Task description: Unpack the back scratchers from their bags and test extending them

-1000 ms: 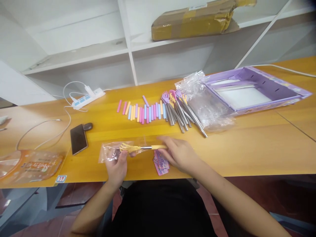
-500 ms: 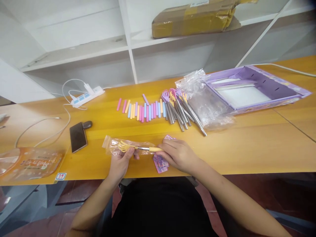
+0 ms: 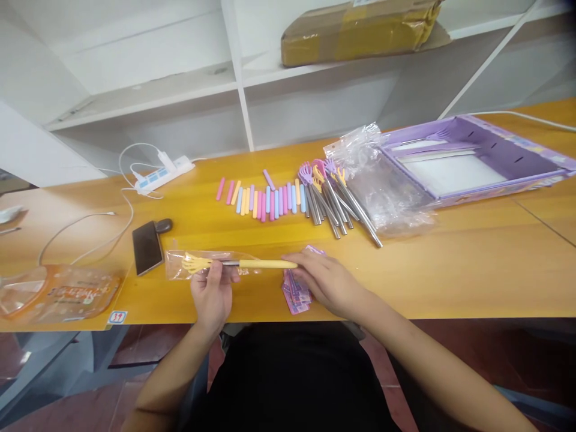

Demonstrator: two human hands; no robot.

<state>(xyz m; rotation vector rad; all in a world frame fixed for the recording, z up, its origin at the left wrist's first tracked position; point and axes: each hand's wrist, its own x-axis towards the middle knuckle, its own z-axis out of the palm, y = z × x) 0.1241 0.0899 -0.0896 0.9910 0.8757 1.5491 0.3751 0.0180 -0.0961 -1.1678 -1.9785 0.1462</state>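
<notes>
A yellow back scratcher (image 3: 265, 264) with a claw-shaped head and a short metal section lies level across my two hands. My left hand (image 3: 213, 294) pinches it near the head, together with a clear plastic bag (image 3: 175, 264) that lies along and behind it. At the other end, the fingers of my right hand (image 3: 328, 282) close on the tip of the yellow handle. Partly under that hand is a small stack of purple printed cards (image 3: 297, 294). Beyond, a pile of back scratchers (image 3: 333, 201) with bare metal rods lies beside a row of coloured handles (image 3: 270, 203).
Clear plastic bags (image 3: 382, 198) lie against a purple box (image 3: 495, 192) at the right. To the left are a phone (image 3: 147, 248), a power strip (image 3: 166, 175) with cables and an orange-edged pouch (image 3: 76, 294). A taped carton (image 3: 355, 36) sits on the shelf above.
The back scratcher and bag have moved left with my left hand, and more of the yellow handle now shows. My right hand has slid to the handle's end.
</notes>
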